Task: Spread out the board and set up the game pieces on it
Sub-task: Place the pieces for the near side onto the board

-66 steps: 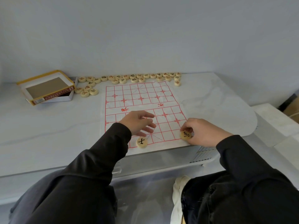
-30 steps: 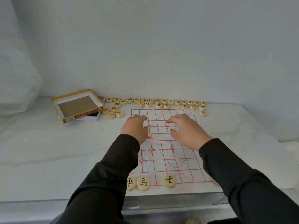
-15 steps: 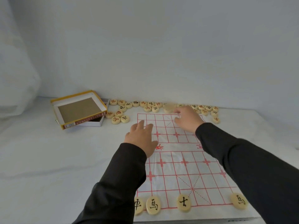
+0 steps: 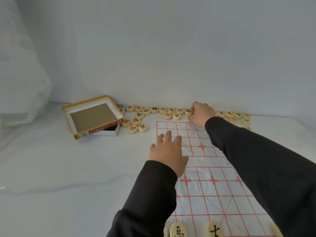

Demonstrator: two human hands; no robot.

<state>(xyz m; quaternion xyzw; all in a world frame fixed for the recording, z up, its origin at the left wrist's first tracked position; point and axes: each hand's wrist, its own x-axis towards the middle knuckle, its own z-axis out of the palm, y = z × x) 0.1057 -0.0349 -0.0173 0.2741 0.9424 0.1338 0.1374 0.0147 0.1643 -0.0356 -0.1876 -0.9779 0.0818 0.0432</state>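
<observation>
On the far left of the white tabletop (image 4: 51, 177) lies an open box (image 4: 93, 118) with yellow edges; its lid rests tilted on the white bottom part. Just to the right of the box, a small group of round wooden pieces (image 4: 136, 121) lies loose on the tabletop, and a long row of pieces (image 4: 164, 110) runs to the right along the far wall. They carry red or black characters.

The board (image 4: 203, 170), a thin white sheet with a red grid, lies spread flat in the middle, from the near edge of the view to the far row. The left hand (image 4: 168, 152) is over the left part of the board with palm down and fingers spread wide; it holds nothing. On the near edge of the board stand pieces with black characters: a horse piece (image 4: 178, 230) and another piece (image 4: 215, 229) right of it.

The right hand (image 4: 201, 113) reaches to the far row, just beyond the far edge of the board. Its fingers are curled on a piece (image 4: 189, 116) there, but I cannot tell if the piece is really gripped. More pieces (image 4: 239, 117) lie right of this hand.
</observation>
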